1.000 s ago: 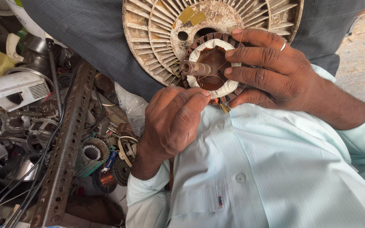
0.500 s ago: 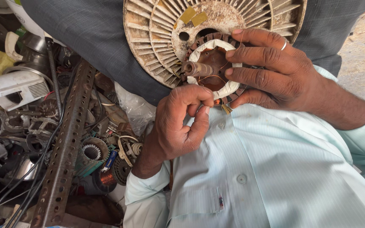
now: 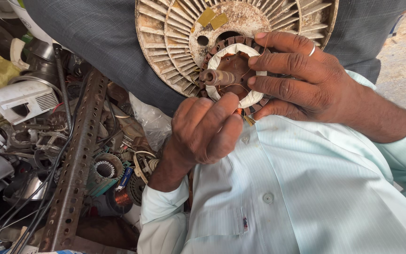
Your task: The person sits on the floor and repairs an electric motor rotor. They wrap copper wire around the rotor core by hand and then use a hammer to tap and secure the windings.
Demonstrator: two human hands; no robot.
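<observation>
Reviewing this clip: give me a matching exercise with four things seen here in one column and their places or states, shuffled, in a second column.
Things:
1. ribbed round disc
2. perforated metal angle bar
3. left hand
4. right hand

Places or states:
A. lies among the scrap parts on the left
B. wears a ring, fingers over the white-lined stator
C. rests against dark cloth at the top
D. pinches at the stator's lower edge

Pairs: 1-C, 2-A, 3-D, 4-B

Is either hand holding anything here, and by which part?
The right hand holds the motor stator by its white-lined rim, fingers across the face. The left hand pinches thin copper wire at the stator's lower edge.
</observation>
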